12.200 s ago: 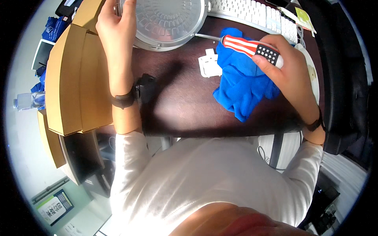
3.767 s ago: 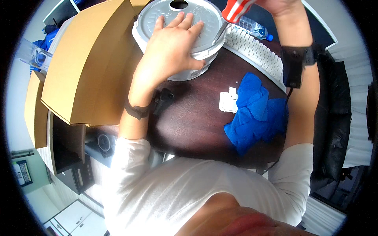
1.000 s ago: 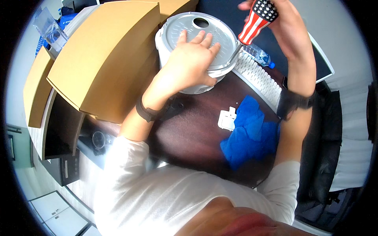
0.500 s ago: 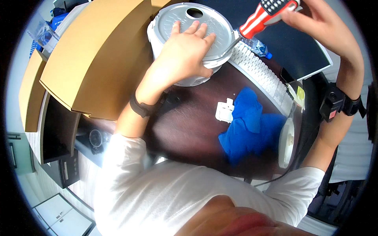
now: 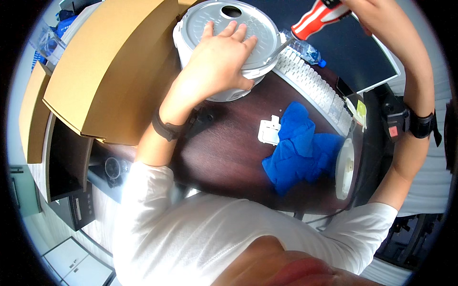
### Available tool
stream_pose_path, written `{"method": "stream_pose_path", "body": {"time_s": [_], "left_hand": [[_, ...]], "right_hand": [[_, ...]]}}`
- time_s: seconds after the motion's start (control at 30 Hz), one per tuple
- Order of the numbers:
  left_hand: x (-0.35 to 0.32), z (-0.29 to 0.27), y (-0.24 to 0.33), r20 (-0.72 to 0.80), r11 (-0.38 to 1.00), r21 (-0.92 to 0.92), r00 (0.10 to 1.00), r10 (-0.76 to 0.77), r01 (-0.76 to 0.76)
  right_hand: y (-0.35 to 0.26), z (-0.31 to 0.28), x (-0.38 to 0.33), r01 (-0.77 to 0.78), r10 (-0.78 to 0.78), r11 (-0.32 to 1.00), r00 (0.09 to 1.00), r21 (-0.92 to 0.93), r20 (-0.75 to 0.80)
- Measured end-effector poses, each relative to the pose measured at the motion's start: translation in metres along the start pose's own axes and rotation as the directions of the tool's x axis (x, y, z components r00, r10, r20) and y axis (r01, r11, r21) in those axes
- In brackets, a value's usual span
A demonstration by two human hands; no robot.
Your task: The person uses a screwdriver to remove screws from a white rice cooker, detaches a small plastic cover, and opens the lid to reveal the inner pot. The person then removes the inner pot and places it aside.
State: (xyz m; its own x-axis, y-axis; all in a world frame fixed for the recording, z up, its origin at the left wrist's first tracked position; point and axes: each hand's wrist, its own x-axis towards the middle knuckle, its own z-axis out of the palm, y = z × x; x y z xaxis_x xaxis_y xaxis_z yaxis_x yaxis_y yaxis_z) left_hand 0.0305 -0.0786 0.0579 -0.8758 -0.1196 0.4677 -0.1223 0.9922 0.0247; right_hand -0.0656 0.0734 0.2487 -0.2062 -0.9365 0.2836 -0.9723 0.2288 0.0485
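Observation:
My left hand (image 5: 219,59) lies flat with spread fingers on the grey ridged lid of a round white bucket (image 5: 198,31). The lid has a dark round hole near its far edge. In my right hand (image 5: 369,13), partly cut off by the upper edge of the picture, is a red, white and black screwdriver (image 5: 317,21). Its metal shaft slants down to the left, and the tip meets the right side of the lid's rim. Whether the tip sits under the lid I cannot tell.
Right of the bucket are a white keyboard (image 5: 315,90), a plastic bottle (image 5: 309,52) and a dark monitor (image 5: 355,55). Nearer lie a blue cloth (image 5: 300,152), a white plastic piece (image 5: 268,132) and a white oval object (image 5: 344,169). A large cardboard box (image 5: 109,62) stands left.
My right hand has shifted around the end of the screwdriver handle, and its forearm has turned. The shaft stays at the rim. My left hand remains on the lid; the whole view shifts slightly.

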Motion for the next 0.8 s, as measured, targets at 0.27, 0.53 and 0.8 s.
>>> {"method": "stream_pose_path", "body": {"time_s": [0.27,0.53,0.8], "left_hand": [[0.008,-0.002,0.007,-0.013,0.999,-0.02,1.0,0.025,-0.025],[0.007,0.0,0.007,-0.016,0.999,-0.031,0.999,0.034,-0.034],[0.007,0.0,0.008,-0.025,0.999,-0.033,0.999,0.031,-0.031]], "right_hand": [[0.019,-0.015,-0.001,0.07,-0.06,0.993,0.992,-0.095,0.111],[0.011,0.003,-0.008,0.144,-0.165,0.973,0.98,-0.178,-0.108],[0.023,-0.009,-0.007,0.146,-0.145,0.988,0.989,-0.047,0.016]]}}
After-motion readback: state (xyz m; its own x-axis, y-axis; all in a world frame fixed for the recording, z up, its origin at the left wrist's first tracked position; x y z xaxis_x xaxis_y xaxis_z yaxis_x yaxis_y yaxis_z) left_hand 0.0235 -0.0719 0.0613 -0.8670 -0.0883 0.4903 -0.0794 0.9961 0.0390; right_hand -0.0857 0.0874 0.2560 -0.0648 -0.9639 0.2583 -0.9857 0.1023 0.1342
